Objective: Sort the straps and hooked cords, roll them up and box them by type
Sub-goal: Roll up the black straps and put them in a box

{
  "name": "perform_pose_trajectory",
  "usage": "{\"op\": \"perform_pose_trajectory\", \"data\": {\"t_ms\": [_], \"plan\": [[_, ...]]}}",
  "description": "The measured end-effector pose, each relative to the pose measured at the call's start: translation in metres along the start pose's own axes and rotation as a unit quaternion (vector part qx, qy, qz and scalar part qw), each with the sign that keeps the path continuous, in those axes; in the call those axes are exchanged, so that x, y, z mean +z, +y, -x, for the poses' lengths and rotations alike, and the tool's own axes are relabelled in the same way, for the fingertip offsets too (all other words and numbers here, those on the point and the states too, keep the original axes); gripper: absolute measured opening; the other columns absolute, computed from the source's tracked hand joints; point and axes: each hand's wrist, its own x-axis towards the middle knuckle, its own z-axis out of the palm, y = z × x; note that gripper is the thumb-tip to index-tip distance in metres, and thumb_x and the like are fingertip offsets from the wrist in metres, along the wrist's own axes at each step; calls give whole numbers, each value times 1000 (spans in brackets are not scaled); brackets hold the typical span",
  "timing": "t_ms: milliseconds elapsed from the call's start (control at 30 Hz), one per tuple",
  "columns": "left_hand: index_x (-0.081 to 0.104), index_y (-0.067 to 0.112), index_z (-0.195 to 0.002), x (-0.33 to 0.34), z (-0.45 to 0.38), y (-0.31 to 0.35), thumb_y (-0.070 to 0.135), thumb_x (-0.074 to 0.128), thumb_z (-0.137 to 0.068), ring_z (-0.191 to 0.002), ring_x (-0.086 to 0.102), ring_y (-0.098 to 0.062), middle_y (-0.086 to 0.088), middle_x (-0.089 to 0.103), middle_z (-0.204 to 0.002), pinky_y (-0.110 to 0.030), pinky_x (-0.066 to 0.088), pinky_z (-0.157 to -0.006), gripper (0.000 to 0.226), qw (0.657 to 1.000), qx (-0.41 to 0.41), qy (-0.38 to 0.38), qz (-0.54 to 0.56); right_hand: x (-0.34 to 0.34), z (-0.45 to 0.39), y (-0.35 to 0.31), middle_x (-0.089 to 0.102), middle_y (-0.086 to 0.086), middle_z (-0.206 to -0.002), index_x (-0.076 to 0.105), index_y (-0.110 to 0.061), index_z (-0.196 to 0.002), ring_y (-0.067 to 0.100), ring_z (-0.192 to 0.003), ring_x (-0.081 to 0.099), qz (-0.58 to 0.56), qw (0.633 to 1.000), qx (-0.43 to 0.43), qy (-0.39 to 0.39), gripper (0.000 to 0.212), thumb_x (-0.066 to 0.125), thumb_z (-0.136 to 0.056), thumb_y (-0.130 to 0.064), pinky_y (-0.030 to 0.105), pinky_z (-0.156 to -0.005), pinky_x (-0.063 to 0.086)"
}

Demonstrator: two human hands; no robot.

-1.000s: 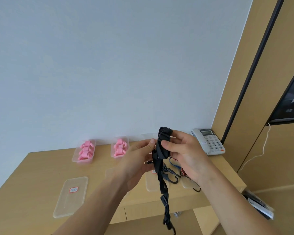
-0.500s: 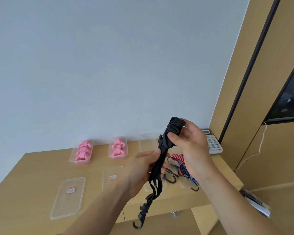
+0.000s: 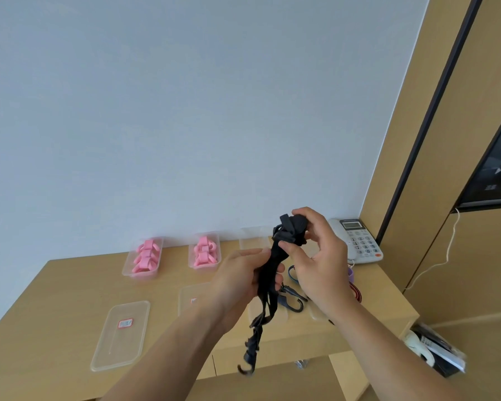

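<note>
A black hooked cord [image 3: 268, 287] hangs in front of me above the wooden table [image 3: 70, 287]. My right hand [image 3: 315, 256] grips its wound-up top end, fingers curled round the bundle. My left hand [image 3: 240, 282] holds the cord's middle lower down; the loose tail dangles to a hook near the table's front edge. Two clear boxes at the back hold rolled pink straps [image 3: 145, 257] [image 3: 204, 251]. More hooked cords [image 3: 294, 298], blue and red ones among them, lie on the table behind my hands, partly hidden.
Clear lids [image 3: 120, 334] [image 3: 193, 296] with red labels lie on the table's front half. An empty clear box [image 3: 253, 237] stands at the back. A white desk phone [image 3: 356, 241] sits at the back right corner. Wood panelling and a bag lie to the right.
My right hand has wound more cord into the bundle at the top, so the hanging tail has shortened and swung left. My left hand has slid along the cord.
</note>
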Motion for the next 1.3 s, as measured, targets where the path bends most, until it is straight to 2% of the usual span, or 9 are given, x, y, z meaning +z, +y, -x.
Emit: {"op": "perform_pose_trajectory", "data": {"t_ms": [233, 500, 600, 733, 867, 1000, 1100, 1200, 1300], "plan": [[73, -3, -106, 1, 0, 4, 36, 54, -104, -86, 63, -33, -19, 70, -90, -55, 49, -102, 44, 996, -12, 11, 91, 2, 7, 2, 67, -12, -94, 71, -17, -104, 15, -92, 60, 99, 988, -120, -18, 42, 79, -71, 7, 24, -81, 48], [80, 6, -98, -3, 3, 7, 22, 59, -102, -102, 70, -30, -16, 75, -104, -51, 52, -104, 27, 991, 1, -2, 136, 1, 13, 5, 71, -2, -122, 72, -9, -121, 14, -119, 62, 96, 974, -189, -82, 49, 69, -76, 9, 28, -102, 48], [77, 0, -108, -9, 3, 9, 16, 56, -102, -100, 68, -29, -18, 70, -104, -53, 50, -106, 27, 994, 18, -32, 107, -1, 17, 4, 68, -3, -129, 73, -12, -122, 10, -129, 57, 40, 984, -131, -113, 37, 63, -87, -3, 27, -108, 45], [65, -11, -121, -10, 3, 5, 12, 58, -97, -100, 62, -35, -22, 63, -104, -62, 45, -109, 34, 994, 34, -66, 83, -4, 12, -3, 76, -9, -108, 80, -15, -104, 7, -113, 67, -29, 997, -47, -61, 19, 72, -88, -8, 34, -98, 53], [68, -5, -122, -8, 5, 4, 6, 52, -101, -96, 64, -30, -18, 67, -102, -48, 51, -97, 29, 995, 43, -76, 53, -4, 8, -12, 71, -14, -115, 72, -29, -116, 3, -110, 66, -75, 990, 116, 12, 44, 87, -76, -18, 27, -92, 54], [72, -1, -117, -9, 5, 4, 5, 50, -100, -94, 61, -30, -17, 67, -100, -50, 45, -93, 28, 994, 49, -80, 51, -9, -1, -11, 71, -3, -122, 64, -21, -130, 13, -116, 65, -172, 930, 302, -120, 51, 81, -83, -34, 48, -98, 54], [68, -2, -124, -8, 7, 3, 4, 49, -101, -97, 62, -31, -20, 67, -106, -44, 51, -89, 30, 993, 50, -95, 39, -16, -1, -18, 74, 12, -112, 71, -8, -116, 31, -109, 70, -255, 893, 316, -196, 22, 64, -98, -18, 53, -97, 54], [60, -4, -131, -8, 7, 3, 0, 50, -101, -89, 66, -30, -18, 70, -100, -39, 57, -77, 32, 993, 39, -96, 59, -20, -1, -18, 75, 7, -110, 71, -13, -113, 23, -108, 70, -224, 911, 283, -201, 18, 66, -96, -14, 43, -95, 55], [57, -5, -132, -6, 7, 4, -2, 50, -100, -95, 69, -32, -19, 73, -101, -40, 58, -82, 33, 992, 33, -96, 79, -21, -2, -18, 77, 4, -102, 71, -15, -110, 18, -100, 72, -182, 924, 271, -197, 16, 69, -94, -13, 33, -85, 55]]}}
